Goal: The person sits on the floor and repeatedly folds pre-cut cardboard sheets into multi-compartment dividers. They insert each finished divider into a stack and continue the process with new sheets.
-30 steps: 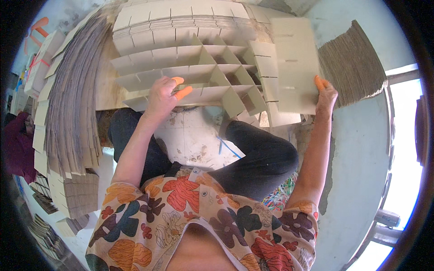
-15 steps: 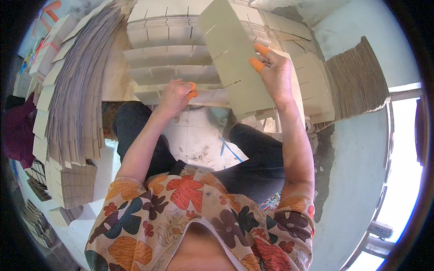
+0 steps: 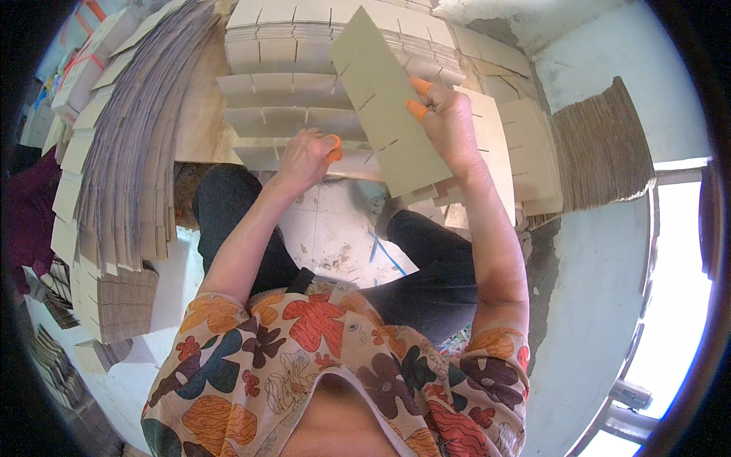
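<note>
My right hand, with orange covers on two fingertips, is closed on the edge of a slotted cardboard strip. That strip is tilted, its upper end leaning left above the rows. My left hand is closed at the nearest standing cardboard strip, also with an orange finger cover; its fingertips are partly hidden. Behind that strip, more slotted strips stand on edge in spaced rows, parallel to one another. Part of the nearest row is hidden by my left hand and the held strip.
Stacked slotted cardboard lies at the back. A long fanned pile of cardboard runs along the left, and another pile is at the right by the wall. Flat pieces lie beside my right hand. My knees flank the tiled floor.
My right hand and its cardboard strip have shifted a little left, toward the standing rows. The left hand stays at the nearest strip. The whole view has shifted slightly.
</note>
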`<state>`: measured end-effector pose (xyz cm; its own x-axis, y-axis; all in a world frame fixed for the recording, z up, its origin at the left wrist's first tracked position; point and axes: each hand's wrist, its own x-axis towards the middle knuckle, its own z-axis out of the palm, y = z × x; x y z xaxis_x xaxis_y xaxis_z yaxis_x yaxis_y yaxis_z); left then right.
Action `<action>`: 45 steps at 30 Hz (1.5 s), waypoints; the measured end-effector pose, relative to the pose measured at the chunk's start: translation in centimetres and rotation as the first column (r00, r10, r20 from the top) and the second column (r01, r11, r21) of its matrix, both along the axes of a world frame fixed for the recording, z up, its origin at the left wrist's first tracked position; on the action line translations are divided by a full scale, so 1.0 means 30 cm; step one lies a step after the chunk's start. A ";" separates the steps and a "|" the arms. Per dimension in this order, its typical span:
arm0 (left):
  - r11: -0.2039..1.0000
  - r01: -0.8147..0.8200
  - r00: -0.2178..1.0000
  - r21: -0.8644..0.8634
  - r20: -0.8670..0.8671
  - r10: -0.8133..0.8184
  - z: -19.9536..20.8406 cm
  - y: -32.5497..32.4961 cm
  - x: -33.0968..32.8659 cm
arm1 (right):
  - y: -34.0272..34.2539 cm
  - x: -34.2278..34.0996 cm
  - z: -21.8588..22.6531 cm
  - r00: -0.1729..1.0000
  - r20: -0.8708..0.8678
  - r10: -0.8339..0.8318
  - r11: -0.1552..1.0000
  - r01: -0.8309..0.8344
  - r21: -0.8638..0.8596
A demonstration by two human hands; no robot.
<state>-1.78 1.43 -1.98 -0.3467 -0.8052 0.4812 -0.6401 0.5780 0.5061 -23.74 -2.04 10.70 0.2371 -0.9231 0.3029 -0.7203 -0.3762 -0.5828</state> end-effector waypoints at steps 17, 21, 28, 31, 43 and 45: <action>0.998 -0.051 0.998 0.043 -0.026 0.052 -0.019 -0.019 -0.015 | -0.077 0.083 -0.210 0.942 -0.261 0.213 0.977 -0.214 0.027; 0.995 -0.082 0.997 0.060 0.006 0.081 -0.030 -0.023 -0.005 | -0.063 0.140 -0.155 0.877 -0.403 0.262 0.957 -0.183 0.226; 0.999 -0.020 0.999 0.049 -0.037 0.022 -0.036 -0.032 -0.012 | 0.087 0.119 -0.110 0.700 -0.635 0.327 0.943 -0.191 0.274; 0.997 -0.047 0.998 0.060 -0.028 0.049 -0.016 -0.022 -0.018 | 0.101 0.108 -0.183 0.701 -0.648 0.296 0.953 -0.263 0.151; 0.990 -0.055 0.997 0.126 -0.053 0.062 0.006 -0.008 -0.014 | 0.131 -0.645 -0.233 0.565 -0.528 -0.634 0.768 0.542 -0.343; 0.992 -0.058 0.997 0.116 -0.044 0.063 0.007 -0.009 -0.014 | 0.141 -0.749 -0.260 0.585 -0.526 -0.617 0.720 0.690 -0.076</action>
<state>-2.21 1.18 -1.78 -0.2749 -0.8747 0.3993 -0.6458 0.4756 0.5973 -46.20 2.18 2.92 -0.3695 -0.9069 0.2023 -0.9292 0.3593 -0.0863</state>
